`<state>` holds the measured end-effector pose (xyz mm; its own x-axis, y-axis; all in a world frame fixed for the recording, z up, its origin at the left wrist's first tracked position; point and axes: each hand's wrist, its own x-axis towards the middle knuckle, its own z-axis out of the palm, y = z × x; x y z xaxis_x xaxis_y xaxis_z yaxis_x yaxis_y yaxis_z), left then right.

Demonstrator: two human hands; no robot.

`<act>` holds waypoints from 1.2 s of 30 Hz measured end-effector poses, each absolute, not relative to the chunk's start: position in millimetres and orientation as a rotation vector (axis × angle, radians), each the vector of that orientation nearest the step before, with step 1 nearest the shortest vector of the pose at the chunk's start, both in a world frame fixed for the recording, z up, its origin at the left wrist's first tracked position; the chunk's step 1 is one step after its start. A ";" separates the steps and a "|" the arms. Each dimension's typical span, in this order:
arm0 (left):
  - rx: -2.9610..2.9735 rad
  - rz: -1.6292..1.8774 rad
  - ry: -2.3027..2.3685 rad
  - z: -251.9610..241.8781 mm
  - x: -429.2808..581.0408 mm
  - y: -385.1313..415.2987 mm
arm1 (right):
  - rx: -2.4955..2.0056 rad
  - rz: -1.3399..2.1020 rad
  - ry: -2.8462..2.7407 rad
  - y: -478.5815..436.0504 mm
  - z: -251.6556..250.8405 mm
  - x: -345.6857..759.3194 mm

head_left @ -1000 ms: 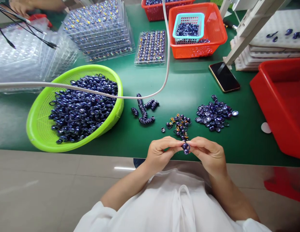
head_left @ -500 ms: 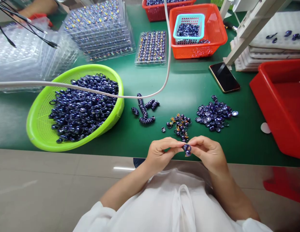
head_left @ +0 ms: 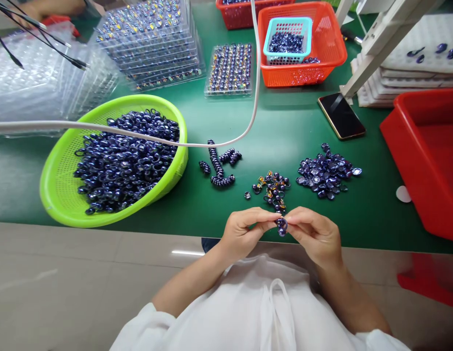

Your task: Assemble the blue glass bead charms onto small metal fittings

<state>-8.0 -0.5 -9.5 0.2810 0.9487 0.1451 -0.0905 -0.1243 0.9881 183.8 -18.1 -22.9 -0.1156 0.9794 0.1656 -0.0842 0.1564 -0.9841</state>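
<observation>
Between my two hands, near the table's front edge, is a shiny dark-blue ring (head_left: 281, 227) with a round bead-like head. My left hand (head_left: 243, 233) pinches it from the left, thumb against forefinger. From the other side my right hand (head_left: 316, 235) closes thumb and forefinger at its edge; the fingertips partly hide the ring. Just beyond the fingers lies a small pile of dark rings with orange-gold pieces (head_left: 273, 187). To its right is a heap of flat, dark-blue shiny pieces (head_left: 325, 174). Rows of stacked dark rings (head_left: 216, 163) lie to the left.
A green basket (head_left: 47, 190) of dark rings stands left, under a white cable (head_left: 157, 139). Behind are stacked clear trays (head_left: 149, 48), an orange basket (head_left: 327, 44) and a phone (head_left: 341, 116). A red bin (head_left: 405, 146) stands right. Another person's arm (head_left: 54, 7) shows far left.
The view has shifted very slightly. My hands keep their pinch at nearly the same spot, and the ring between them has turned a little.
</observation>
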 end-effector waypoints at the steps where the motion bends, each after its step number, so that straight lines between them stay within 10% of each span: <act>1: 1.364 1.129 0.866 -9.8 -7.9 -0.2 | -0.980 1.191 -1.328 -18.5 -23.7 183.7; 36: 1.561 1.246 0.954 -8.3 -2.9 -8.8 | -1.045 1.411 -1.217 -22.8 -18.8 170.2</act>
